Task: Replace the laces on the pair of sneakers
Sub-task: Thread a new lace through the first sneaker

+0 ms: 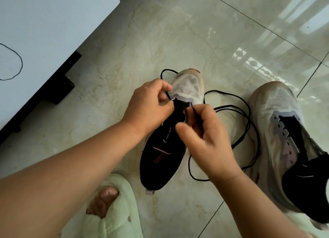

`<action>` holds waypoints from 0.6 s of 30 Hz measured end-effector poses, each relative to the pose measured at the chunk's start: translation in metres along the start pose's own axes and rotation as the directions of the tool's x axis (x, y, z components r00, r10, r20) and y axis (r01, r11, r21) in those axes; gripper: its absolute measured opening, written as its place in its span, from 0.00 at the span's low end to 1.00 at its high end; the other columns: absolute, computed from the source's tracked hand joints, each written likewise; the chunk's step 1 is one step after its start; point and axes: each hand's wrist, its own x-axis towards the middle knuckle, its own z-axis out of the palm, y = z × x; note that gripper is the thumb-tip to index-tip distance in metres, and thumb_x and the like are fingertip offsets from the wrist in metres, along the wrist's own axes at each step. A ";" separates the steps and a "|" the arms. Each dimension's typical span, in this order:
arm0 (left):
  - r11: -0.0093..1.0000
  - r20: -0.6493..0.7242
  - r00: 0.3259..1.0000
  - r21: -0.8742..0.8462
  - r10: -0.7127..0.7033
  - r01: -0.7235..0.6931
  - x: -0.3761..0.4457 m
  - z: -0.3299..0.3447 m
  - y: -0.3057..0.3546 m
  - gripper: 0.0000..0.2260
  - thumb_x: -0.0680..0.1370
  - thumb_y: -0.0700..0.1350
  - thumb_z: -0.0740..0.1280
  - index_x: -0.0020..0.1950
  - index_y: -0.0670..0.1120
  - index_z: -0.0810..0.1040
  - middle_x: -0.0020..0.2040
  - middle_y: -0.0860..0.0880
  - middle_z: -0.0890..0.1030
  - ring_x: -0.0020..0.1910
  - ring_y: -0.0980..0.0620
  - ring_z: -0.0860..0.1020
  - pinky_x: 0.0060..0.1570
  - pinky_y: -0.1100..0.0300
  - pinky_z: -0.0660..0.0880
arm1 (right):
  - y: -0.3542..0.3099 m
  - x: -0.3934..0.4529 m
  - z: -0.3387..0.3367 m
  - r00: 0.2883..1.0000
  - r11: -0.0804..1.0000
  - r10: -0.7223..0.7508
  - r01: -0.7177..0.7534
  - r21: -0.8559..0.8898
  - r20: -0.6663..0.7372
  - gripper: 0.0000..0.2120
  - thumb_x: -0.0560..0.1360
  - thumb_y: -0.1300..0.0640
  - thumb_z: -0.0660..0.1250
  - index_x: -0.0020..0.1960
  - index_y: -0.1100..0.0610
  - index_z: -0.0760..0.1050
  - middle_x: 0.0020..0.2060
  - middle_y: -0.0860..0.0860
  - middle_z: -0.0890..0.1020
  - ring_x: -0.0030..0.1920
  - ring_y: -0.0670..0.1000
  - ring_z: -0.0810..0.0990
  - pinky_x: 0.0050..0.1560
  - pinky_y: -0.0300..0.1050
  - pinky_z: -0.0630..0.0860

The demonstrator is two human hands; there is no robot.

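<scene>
Nearest the lens sat one pale green fuzzy slipper (114, 211) w/ bare toes showing, bottom left. Above it, two bare forearms reached to the first of two sneakers: a white-mesh, black-tongued sneaker (188, 84) standing toe-away on the glossy cream marble-tile floor (124, 42). Left hand (147, 106) had fingers curled, pinching the thin black round lace (249, 116) at the left eyelet near the toe end. Right hand (208, 139) pinched the same lace btwn thumb and fingertips at the right eyelet, just across the tongue. Rest of that lace trailed in loose loops on the floor btwn the two shoes, one loop poking out past the toe. Second matching sneaker (284, 136) stood to the right, well apart from both hands, eyelets bare. One white table top w/ dark legs (44, 24) filled the upper left; a second black lace (17, 59) lay curved on it.
</scene>
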 end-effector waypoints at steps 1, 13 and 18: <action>0.999 0.006 1.000 0.023 0.031 -0.031 0.000 -0.001 0.001 0.11 0.70 0.41 0.70 0.51 0.49 0.78 0.42 0.54 0.74 0.33 0.60 0.71 0.39 0.68 0.70 | 0.003 0.001 -0.002 0.999 0.999 0.032 -0.031 0.028 -0.038 0.02 0.71 0.54 0.64 0.44 0.50 0.71 0.31 0.40 0.75 0.33 0.39 0.73 0.33 0.28 0.68; 0.941 0.087 0.983 0.286 0.161 -0.179 -0.007 0.007 0.021 0.07 0.72 0.47 0.70 0.37 0.46 0.82 0.46 0.51 0.73 0.52 0.51 0.70 0.54 0.57 0.62 | 0.022 0.024 -0.034 0.974 0.872 -0.212 0.153 -0.464 -0.076 0.13 0.76 0.67 0.64 0.59 0.60 0.78 0.35 0.55 0.79 0.35 0.52 0.78 0.37 0.48 0.75; 0.982 0.198 0.979 0.173 0.038 -0.073 0.000 0.004 0.023 0.07 0.71 0.39 0.68 0.44 0.49 0.83 0.50 0.54 0.72 0.56 0.50 0.71 0.61 0.49 0.67 | 0.015 0.037 -0.041 0.986 0.839 -0.164 0.154 -0.522 0.027 0.10 0.76 0.63 0.64 0.56 0.56 0.77 0.35 0.53 0.82 0.33 0.52 0.77 0.37 0.51 0.76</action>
